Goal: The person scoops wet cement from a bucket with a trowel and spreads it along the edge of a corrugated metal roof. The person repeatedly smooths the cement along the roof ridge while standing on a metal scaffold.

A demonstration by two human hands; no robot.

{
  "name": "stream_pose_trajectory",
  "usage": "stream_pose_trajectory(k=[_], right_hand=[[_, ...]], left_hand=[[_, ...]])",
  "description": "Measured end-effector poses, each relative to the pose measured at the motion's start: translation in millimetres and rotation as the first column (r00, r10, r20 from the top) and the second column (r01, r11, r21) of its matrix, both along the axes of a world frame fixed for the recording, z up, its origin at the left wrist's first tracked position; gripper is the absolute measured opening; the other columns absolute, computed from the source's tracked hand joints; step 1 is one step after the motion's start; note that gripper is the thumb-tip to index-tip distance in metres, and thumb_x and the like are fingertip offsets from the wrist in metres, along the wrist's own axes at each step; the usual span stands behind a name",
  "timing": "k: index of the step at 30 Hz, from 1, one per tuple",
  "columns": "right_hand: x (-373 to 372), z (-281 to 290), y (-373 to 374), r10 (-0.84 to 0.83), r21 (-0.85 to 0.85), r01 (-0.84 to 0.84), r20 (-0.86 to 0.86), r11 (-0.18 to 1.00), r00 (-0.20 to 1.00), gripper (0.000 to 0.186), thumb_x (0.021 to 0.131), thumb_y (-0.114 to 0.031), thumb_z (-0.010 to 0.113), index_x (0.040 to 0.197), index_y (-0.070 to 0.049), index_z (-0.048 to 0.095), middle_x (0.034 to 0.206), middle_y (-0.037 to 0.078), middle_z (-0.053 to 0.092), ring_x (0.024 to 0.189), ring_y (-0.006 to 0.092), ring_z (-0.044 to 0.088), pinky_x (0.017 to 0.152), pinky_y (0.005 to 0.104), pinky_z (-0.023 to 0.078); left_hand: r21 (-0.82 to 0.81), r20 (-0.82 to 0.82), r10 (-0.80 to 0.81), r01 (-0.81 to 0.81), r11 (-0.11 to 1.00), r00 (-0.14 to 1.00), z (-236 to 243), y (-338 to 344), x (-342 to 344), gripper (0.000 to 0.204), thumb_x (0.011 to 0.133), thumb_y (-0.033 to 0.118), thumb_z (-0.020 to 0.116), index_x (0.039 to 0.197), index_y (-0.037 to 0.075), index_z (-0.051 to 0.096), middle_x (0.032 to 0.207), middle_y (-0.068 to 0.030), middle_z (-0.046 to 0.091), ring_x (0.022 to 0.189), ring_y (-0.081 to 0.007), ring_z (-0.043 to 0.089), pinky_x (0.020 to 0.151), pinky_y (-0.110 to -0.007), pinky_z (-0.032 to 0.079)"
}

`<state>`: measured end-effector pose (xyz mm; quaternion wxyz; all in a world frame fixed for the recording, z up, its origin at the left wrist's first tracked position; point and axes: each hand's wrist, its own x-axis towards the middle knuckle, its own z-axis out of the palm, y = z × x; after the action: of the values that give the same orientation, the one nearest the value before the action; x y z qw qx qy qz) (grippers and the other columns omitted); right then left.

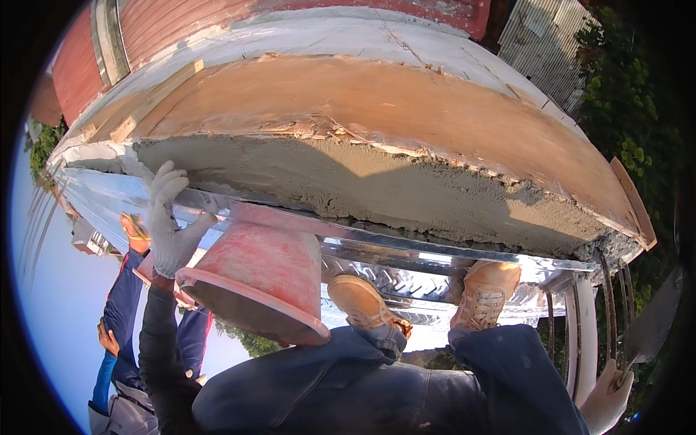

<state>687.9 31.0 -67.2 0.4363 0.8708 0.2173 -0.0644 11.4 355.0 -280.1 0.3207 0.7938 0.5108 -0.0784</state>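
Observation:
A band of wet grey mortar (348,181) runs along the edge face of a long slab. At its left end, my left hand (170,225), in a white glove, rests its outstretched fingers against the face and grips nothing. Just beside that hand, a red bucket (264,264) smeared with dried mortar stands tilted toward me, grey mix inside its mouth. My right hand (609,399), also gloved, is low at the far right. Its fingers are wrapped round the handle of a trowel (656,319), whose wide grey blade points up and away from the mortar.
An orange-brown wooden board (435,109) borders the mortar, with a loose batten (157,101) at left. My shoes (484,293) stand on shiny metal planking (424,286). Steel bars (610,312) jut out at right. Another person (123,312) in dark trousers is at left.

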Motion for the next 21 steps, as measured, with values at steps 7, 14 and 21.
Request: stream_pose_trajectory(k=[7,14,21], right_hand=[[4,-9,-2,0.009,-0.009,-0.009,-0.012,1.000,1.000,0.050,0.111,-0.046,0.072,0.092,-0.004,0.052,0.078,0.008,0.053,0.071,0.0223,0.053,0.071,0.0403,0.048],[7,-16,0,0.010,-0.007,-0.010,-0.022,1.000,1.000,0.049,0.111,-0.045,0.072,0.093,-0.003,0.054,0.079,0.008,0.053,0.072,0.0213,0.054,0.071,0.0397,0.048],[8,-22,2,0.009,-0.009,-0.010,-0.037,1.000,0.999,0.048,0.112,-0.044,0.071,0.094,-0.003,0.055,0.079,0.007,0.053,0.073,0.0203,0.055,0.071,0.0391,0.048]], left_hand=[[0.034,-0.056,-0.107,0.109,0.993,0.993,0,7,-4,0.057,0.076,0.006,0.100,0.122,0.007,0.066,0.125,-0.0130,0.070,0.137,-0.0385,0.066,0.130,-0.060,0.038],[0.068,-0.079,-0.127,0.133,0.989,0.989,2,4,-6,0.053,0.073,0.004,0.097,0.116,0.008,0.065,0.124,-0.0126,0.068,0.124,-0.0327,0.067,0.135,-0.065,0.030],[0.126,-0.107,-0.127,0.140,0.982,0.986,3,-1,1,0.056,0.067,0.008,0.100,0.112,0.009,0.066,0.114,-0.0115,0.068,0.119,-0.0368,0.066,0.130,-0.066,0.036]])
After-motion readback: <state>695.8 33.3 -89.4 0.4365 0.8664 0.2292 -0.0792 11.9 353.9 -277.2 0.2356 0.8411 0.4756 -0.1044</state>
